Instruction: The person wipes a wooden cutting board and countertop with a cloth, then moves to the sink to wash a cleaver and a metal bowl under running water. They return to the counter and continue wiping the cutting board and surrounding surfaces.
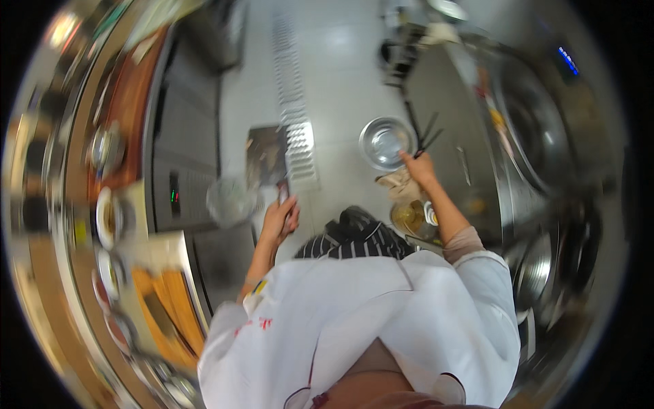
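My left hand (280, 220) grips the handle of a cleaver (266, 156), whose broad blade, with small bits stuck on it, points away from me over the floor. My right hand (420, 169) holds a round metal bowl (387, 143) by its rim, thumb on the edge. Dark stick-like tools (429, 134), perhaps chopsticks or tongs, show beside the same hand; whether it holds them too, I cannot tell. A beige cloth (401, 185) lies just below the bowl, near a container of yellowish liquid (409, 217). The picture is blurred by motion.
On the left counter, a knife (161, 312) lies on a wooden cutting board (179, 291), with several bowls and plates alongside. A clear round container (231, 200) is left of the cleaver. At right stands a steel counter (442, 102) with a large wok (531, 117) beyond. A grated drain (296, 112) crosses the floor.
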Demonstrator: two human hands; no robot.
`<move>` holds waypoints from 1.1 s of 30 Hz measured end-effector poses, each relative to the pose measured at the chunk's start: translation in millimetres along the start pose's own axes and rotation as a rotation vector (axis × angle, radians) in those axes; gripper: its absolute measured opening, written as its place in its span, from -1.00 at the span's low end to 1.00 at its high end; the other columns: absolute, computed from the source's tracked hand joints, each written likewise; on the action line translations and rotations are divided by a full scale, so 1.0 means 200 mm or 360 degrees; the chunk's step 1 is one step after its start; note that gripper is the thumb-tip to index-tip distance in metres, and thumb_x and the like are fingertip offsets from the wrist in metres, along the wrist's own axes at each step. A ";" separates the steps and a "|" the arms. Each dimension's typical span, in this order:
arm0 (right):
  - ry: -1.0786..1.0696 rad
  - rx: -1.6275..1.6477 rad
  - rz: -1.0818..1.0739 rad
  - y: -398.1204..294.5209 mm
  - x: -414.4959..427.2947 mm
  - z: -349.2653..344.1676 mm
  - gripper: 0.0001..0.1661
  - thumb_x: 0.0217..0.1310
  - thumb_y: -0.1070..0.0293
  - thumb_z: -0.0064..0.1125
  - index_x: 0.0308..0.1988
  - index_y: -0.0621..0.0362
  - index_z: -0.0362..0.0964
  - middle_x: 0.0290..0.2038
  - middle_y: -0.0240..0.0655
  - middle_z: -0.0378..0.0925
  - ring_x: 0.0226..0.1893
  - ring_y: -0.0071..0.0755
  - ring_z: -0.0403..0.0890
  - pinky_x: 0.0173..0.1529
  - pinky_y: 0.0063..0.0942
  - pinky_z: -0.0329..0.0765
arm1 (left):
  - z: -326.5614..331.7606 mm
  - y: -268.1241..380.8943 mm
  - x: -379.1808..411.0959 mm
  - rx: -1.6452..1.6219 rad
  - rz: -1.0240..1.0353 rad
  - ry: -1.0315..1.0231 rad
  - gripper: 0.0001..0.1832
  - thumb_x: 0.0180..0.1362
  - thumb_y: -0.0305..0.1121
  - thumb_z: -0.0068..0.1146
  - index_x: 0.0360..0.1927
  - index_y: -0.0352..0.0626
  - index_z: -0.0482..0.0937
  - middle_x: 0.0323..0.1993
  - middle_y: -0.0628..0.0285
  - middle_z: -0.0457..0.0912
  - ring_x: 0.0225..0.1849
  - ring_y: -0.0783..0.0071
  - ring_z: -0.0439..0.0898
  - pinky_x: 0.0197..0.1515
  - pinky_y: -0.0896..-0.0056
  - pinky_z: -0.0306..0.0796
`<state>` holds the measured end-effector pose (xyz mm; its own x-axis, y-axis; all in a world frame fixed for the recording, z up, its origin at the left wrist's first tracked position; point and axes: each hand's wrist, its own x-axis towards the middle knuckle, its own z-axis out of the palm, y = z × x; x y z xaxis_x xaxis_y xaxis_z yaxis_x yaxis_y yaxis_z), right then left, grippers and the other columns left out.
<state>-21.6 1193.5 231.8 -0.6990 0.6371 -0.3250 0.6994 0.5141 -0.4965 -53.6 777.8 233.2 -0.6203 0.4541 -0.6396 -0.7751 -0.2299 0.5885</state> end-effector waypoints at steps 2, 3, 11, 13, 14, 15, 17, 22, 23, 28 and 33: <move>-0.0121 -0.0031 -0.0140 -0.08 0.13 0.01 -0.31 0.06 -0.14 0.23 -0.12 0.34 0.51 -0.16 0.09 0.58 -0.07 0.04 0.59 0.00 -0.21 0.48 | 0.04 0.00 -0.01 -0.0058 0.0048 -0.0073 -0.67 0.27 -0.14 0.06 -0.50 -0.13 0.38 -0.73 0.35 0.33 -0.78 0.61 0.22 -0.72 0.58 0.07; -0.0155 -0.0064 -0.0223 -0.14 0.21 0.03 -0.31 0.06 -0.15 0.23 -0.13 0.34 0.51 -0.18 0.08 0.59 -0.10 0.05 0.60 -0.02 -0.21 0.48 | 0.10 0.06 -0.02 -0.0071 0.0026 -0.0060 -0.68 0.26 -0.16 0.08 -0.49 -0.14 0.38 -0.70 0.35 0.35 -0.76 0.62 0.23 -0.71 0.57 0.10; -0.0538 -0.0309 -0.0875 -0.72 0.68 0.43 -0.39 0.08 -0.16 0.18 -0.25 0.25 0.55 -0.40 -0.08 0.61 -0.30 -0.07 0.62 -0.17 -0.23 0.48 | 0.24 -0.02 0.10 -0.0436 0.0076 0.0403 -0.69 0.24 -0.24 0.12 -0.52 -0.19 0.39 -0.64 0.32 0.38 -0.72 0.63 0.27 -0.68 0.55 0.23; -0.0547 -0.0337 -0.1096 -0.83 0.56 0.61 -0.45 0.11 -0.14 0.17 -0.30 0.21 0.57 -0.46 -0.16 0.61 -0.38 -0.12 0.62 -0.23 -0.25 0.48 | 0.20 -0.21 0.14 -0.0407 0.0145 0.0512 -0.67 0.24 -0.24 0.13 -0.55 -0.19 0.39 -0.65 0.32 0.38 -0.73 0.63 0.27 -0.69 0.54 0.23; -0.0581 -0.0407 -0.1161 -0.93 0.50 0.64 -0.46 0.12 -0.13 0.16 -0.31 0.18 0.57 -0.46 -0.17 0.61 -0.38 -0.10 0.63 -0.24 -0.24 0.48 | 0.15 -0.24 0.17 -0.0420 0.0163 0.0500 -0.70 0.23 -0.24 0.14 -0.49 -0.19 0.40 -0.62 0.31 0.40 -0.71 0.63 0.28 -0.68 0.54 0.24; -0.0612 -0.0473 -0.1223 -1.01 0.45 0.67 -0.48 0.13 -0.13 0.15 -0.32 0.16 0.58 -0.46 -0.17 0.62 -0.37 -0.07 0.63 -0.25 -0.22 0.49 | 0.11 -0.24 0.20 -0.0464 0.0142 0.0514 -0.71 0.23 -0.24 0.14 -0.47 -0.19 0.39 -0.60 0.31 0.41 -0.71 0.63 0.28 -0.68 0.54 0.24; -0.0623 -0.0549 -0.1404 -1.13 0.44 0.79 -0.51 0.14 -0.12 0.14 -0.31 0.13 0.58 -0.44 -0.13 0.62 -0.35 -0.01 0.62 -0.24 -0.19 0.50 | 0.04 -0.23 0.29 -0.0551 0.0103 0.0527 -0.73 0.23 -0.24 0.13 -0.44 -0.19 0.39 -0.58 0.30 0.42 -0.70 0.63 0.29 -0.67 0.55 0.25; -0.0688 -0.0819 -0.1670 -1.43 0.36 1.02 -0.54 0.15 -0.09 0.12 -0.30 0.11 0.57 -0.41 -0.07 0.61 -0.31 0.06 0.62 -0.21 -0.14 0.51 | -0.13 -0.26 0.29 -0.0730 0.0075 0.0476 -0.79 0.24 -0.29 0.08 -0.39 -0.17 0.38 -0.56 0.31 0.42 -0.69 0.64 0.30 -0.67 0.57 0.26; -0.0702 -0.0864 -0.1693 -1.49 0.36 1.07 -0.54 0.15 -0.08 0.12 -0.30 0.12 0.57 -0.41 -0.06 0.61 -0.30 0.07 0.62 -0.21 -0.13 0.51 | -0.17 -0.24 0.33 -0.0753 0.0074 0.0475 -0.80 0.24 -0.30 0.07 -0.40 -0.17 0.38 -0.56 0.31 0.42 -0.69 0.64 0.29 -0.67 0.58 0.26; -0.0769 -0.0955 -0.1739 -1.72 0.30 1.16 -0.52 0.15 -0.06 0.12 -0.28 0.16 0.56 -0.38 -0.02 0.60 -0.28 0.09 0.61 -0.20 -0.12 0.51 | -0.23 -0.17 0.31 -0.0528 0.0108 0.0578 -0.81 0.24 -0.33 0.04 -0.41 -0.18 0.36 -0.61 0.31 0.42 -0.71 0.61 0.33 -0.68 0.52 0.29; -0.0701 -0.0956 -0.1762 -1.98 0.31 1.22 -0.51 0.17 -0.06 0.09 -0.24 0.19 0.55 -0.39 0.00 0.60 -0.28 0.09 0.61 -0.19 -0.12 0.51 | -0.37 -0.02 0.32 -0.0255 0.0170 0.0504 -0.78 0.23 -0.33 0.05 -0.44 -0.21 0.35 -0.66 0.29 0.42 -0.73 0.55 0.38 -0.70 0.47 0.33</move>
<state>-378.7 888.8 212.2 -0.8474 -0.4564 -0.2713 -0.3869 0.8807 -0.2733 -99.5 743.5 152.6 -0.6857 0.1374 -0.7148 -0.6975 -0.4050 0.5912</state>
